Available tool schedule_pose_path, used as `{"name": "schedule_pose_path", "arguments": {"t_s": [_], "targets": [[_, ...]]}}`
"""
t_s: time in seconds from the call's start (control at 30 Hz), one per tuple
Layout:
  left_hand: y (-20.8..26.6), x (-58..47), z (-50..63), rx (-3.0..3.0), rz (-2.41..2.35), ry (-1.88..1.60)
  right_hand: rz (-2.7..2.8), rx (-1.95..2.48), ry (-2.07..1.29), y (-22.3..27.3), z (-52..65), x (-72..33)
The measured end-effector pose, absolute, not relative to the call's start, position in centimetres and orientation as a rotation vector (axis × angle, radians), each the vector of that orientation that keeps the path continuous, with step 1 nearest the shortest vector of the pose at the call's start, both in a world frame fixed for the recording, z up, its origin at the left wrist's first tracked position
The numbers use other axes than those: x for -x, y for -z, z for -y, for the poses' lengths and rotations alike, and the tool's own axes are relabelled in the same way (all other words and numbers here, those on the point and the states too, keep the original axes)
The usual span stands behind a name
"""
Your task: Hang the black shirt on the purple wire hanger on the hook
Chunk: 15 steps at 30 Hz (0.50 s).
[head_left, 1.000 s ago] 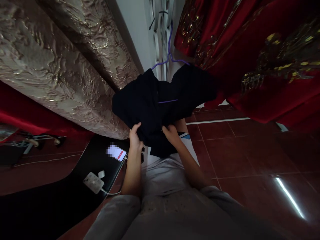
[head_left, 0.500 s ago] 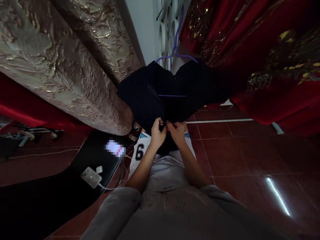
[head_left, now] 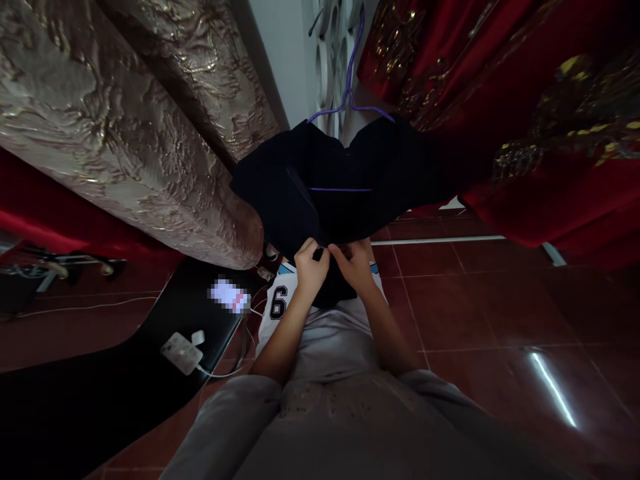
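Note:
A dark navy garment (head_left: 280,187), which looks like a shirt or jacket with an open front, hangs on a purple hanger (head_left: 349,100) before me. The hanger's lower bar shows through the opening. My left hand (head_left: 311,268) pinches the front edge of the garment between thumb and fingers. Close beside it on the right, my right hand (head_left: 353,265) has its fingers closed on the cloth too, thumb and fingertip near those of the left. Any button between the fingertips is too small and dark to make out.
At left stands a black bench (head_left: 200,273) with a lit phone (head_left: 229,296), a white phone (head_left: 181,353), a small white case (head_left: 198,337) and a cable. Textured beige cloth (head_left: 150,160) hangs at left, red sequinned cloth (head_left: 525,193) at right. A pale metal bar (head_left: 440,240) crosses the tiled floor.
My left hand has shifted slightly left and down, drawing the garment's left front edge a little with it. My right hand stays nearly in place, still at the cloth.

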<state>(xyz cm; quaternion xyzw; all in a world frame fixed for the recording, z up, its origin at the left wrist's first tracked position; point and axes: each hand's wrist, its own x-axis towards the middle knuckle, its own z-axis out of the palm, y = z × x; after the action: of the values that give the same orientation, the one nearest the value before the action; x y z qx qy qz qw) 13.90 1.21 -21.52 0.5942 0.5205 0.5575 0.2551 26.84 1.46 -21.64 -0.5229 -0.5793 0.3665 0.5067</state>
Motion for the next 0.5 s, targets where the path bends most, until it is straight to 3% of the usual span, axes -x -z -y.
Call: {"name": "schedule_pose_path", "arguments": {"t_s": [0.23, 0.5], "targets": [[21.7, -13.8, -0.9, -1.687, -1.379, -1.551, 1.462, 1.22, -0.859, 22.8, -1.9, -27.4], [21.1, -14.0, -0.9, -1.772, -1.37, -1.54, 1.559, 1.306, -0.771, 20.6, -2.0, -27.8]]}}
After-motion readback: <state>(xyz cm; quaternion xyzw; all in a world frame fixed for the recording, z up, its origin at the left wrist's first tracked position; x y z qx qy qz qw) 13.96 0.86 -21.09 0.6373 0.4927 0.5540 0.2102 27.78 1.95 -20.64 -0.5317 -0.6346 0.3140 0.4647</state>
